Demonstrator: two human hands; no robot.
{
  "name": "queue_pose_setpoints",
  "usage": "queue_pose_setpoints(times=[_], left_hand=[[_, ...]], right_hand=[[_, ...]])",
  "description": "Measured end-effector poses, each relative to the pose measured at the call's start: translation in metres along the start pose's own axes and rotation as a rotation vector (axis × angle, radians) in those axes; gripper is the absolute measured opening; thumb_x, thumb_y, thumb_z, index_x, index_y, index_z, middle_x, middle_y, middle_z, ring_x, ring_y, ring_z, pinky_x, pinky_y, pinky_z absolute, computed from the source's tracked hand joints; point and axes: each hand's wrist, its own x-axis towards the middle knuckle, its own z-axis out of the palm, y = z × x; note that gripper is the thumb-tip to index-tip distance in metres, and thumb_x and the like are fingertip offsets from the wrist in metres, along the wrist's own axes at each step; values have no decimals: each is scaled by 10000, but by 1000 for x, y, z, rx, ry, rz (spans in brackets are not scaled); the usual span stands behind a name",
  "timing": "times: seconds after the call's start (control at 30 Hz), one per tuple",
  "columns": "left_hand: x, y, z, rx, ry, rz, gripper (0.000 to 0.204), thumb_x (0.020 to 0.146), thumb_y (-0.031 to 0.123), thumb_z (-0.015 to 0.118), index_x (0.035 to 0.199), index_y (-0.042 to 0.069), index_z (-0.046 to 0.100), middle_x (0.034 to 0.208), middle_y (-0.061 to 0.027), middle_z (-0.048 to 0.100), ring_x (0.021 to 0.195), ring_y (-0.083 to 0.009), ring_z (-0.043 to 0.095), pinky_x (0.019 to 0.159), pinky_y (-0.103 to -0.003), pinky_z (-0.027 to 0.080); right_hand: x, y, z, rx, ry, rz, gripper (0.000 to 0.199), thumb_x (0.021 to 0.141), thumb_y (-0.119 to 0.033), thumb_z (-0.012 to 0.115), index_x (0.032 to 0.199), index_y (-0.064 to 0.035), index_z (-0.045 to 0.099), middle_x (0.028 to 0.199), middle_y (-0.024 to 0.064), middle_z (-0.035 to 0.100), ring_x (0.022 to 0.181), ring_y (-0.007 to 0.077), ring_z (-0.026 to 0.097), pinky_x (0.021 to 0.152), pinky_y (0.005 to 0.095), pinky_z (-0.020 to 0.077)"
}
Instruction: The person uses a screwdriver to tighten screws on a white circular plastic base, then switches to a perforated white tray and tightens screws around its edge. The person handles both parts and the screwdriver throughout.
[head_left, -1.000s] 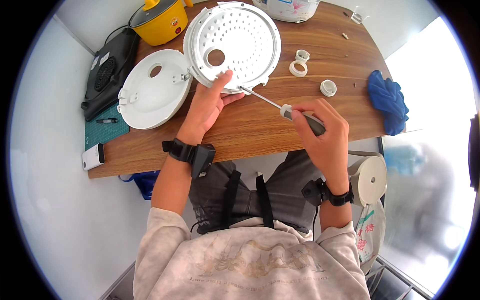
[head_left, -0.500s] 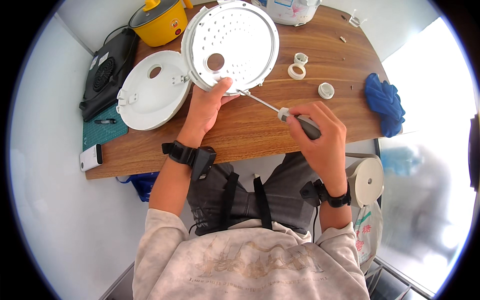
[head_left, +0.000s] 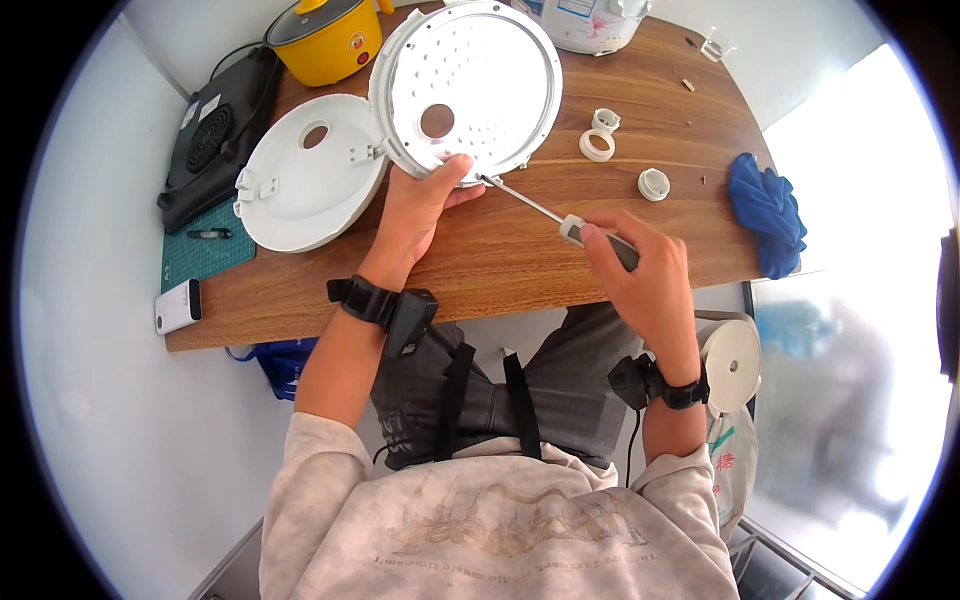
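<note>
left hand [head_left: 420, 205] grasps the disc [head_left: 466, 90] rim at 6 o'clock; right hand [head_left: 640, 270] clenches the screwdriver [head_left: 560, 222], tip seemingly touching that rim.

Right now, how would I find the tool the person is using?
Start at the brown wooden table, then find the round metal plate with many small holes propped near its middle. The slim screwdriver with a silver shaft and grey handle touches that plate's lower rim, held in the right hand; it is the only long thin thing there.
</note>
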Motion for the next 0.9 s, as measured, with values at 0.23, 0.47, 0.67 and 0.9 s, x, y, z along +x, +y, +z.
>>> queue_pose_setpoints(times=[0.23, 0.47, 0.67, 0.9], left_hand=[[0, -3, -1, 21, 3, 12, 493, 899, 113, 710, 1331, 18, 491, 1191, -96, 611, 1066, -169, 640, 813, -329, 619], [0, -3, 0, 48, 16, 31, 508, 895, 124, 717, 1336, 17, 489, 1188, -94, 608, 1061, -169, 641, 815, -331, 619], [-1, -2, 0, 43, 28, 32, 510, 894, 125, 716, 1339, 18, 489, 1173, -97, 609, 1054, -170, 643, 814, -329, 621], [0, -1, 0, 62, 15, 35, 515, 891, 135, 726, 1336, 18, 495, 1182, -103, 613, 1056, -172, 646, 809, -319, 621]], right_hand=[[-4, 10, 5, 36, 9, 15, 195, 935, -185, 665, 946, 6, 703, 675, 138, 659, 533, 236, 600, 583, 314, 486], [-7, 19, 7, 128, -20, 138, 220, 933, -199, 675, 995, 7, 719, 669, 127, 656, 553, 220, 600, 587, 308, 481], [-6, 22, 8, 80, 9, 61, 219, 913, -179, 703, 1022, 10, 721, 751, 137, 701, 621, 237, 644, 638, 313, 506], [-3, 26, 8, -28, 99, -183, 232, 857, -126, 747, 1054, -5, 725, 905, 147, 724, 707, 269, 670, 672, 337, 531]])
